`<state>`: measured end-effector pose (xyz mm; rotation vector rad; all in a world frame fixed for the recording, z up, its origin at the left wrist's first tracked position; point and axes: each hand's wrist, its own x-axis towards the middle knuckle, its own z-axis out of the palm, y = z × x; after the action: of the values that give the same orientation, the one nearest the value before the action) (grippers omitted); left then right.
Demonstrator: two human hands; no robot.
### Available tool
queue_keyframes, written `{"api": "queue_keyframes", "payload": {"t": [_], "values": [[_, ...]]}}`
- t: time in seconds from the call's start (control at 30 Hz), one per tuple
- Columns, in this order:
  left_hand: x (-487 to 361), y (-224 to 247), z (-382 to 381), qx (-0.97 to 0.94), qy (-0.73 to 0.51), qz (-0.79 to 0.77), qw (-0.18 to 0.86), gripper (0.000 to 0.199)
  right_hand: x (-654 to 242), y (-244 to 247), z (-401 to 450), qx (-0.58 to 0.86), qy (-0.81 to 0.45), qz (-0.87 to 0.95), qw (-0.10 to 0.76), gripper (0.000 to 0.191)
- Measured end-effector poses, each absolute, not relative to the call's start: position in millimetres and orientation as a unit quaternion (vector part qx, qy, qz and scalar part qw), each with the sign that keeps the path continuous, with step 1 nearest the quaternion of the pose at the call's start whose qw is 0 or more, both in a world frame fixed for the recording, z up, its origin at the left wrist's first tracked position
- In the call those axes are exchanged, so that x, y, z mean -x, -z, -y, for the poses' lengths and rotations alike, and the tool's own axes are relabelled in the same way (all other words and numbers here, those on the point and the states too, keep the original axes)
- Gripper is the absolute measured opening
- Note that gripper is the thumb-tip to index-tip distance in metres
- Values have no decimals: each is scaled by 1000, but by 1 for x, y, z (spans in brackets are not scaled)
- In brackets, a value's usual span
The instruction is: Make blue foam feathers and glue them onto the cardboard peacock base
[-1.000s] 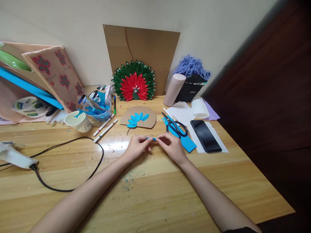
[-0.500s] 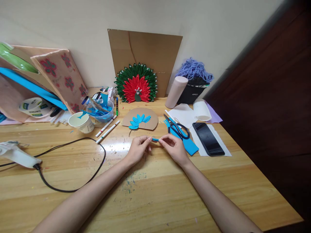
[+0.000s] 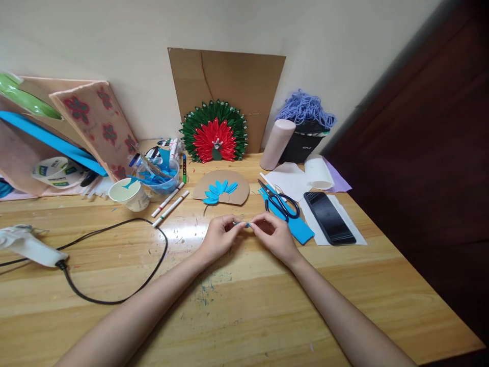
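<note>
A small blue paper piece point(image 3: 247, 225) is pinched between my two hands, mostly hidden by the fingertips. My left hand point(image 3: 221, 236) is closed on its left end, and my right hand point(image 3: 275, 236) closes on the right end. Just beyond them lies a rounded brown cardboard piece point(image 3: 239, 196) with several blue petals point(image 3: 219, 189) fanned out on it. Black-handled scissors point(image 3: 280, 201) rest on blue paper point(image 3: 301, 230) beside my right hand.
A glue gun point(image 3: 32, 247) with a looping black cord point(image 3: 165, 250) lies left. Behind stand a paper cup point(image 3: 132, 196), a tub of blue scraps point(image 3: 164, 186), markers point(image 3: 170, 208) and a red-green peacock craft point(image 3: 214, 131). A phone point(image 3: 329, 218) and a pink bottle point(image 3: 277, 145) are at right.
My fingertips have drawn closer together over the blue paper piece, so less of it shows between them. The view has shifted slightly; the things on the table stay in place.
</note>
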<state>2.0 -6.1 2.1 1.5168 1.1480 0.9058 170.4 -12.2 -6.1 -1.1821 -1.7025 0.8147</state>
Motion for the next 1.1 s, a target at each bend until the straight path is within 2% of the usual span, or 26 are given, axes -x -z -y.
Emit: {"api": "queue_keyframes", "payload": {"t": [0.13,0.23,0.5,0.63,0.8,0.97,1.1], "values": [[-1,-4,5,-590,-373,-461,548,39,-173,-1,14,453,-219,739,449,4],[1,-4,1,-566,-357,-448,593,46,-174,-3,15,414,-163,777,445,11],[1,-6,-2,-549,-362,-439,613,32,-175,0,14,390,-137,805,426,15],[0,-6,-2,-543,-357,-443,617,32,-172,-2,16,419,-191,773,436,11],[0,-6,-1,-544,-365,-442,613,30,-165,1,16,443,-343,670,486,6],[0,-7,0,-544,-361,-463,599,32,-162,8,13,461,-487,555,493,17],[-1,-6,1,-556,-357,-470,585,33,-163,11,9,475,-519,522,483,24]]}}
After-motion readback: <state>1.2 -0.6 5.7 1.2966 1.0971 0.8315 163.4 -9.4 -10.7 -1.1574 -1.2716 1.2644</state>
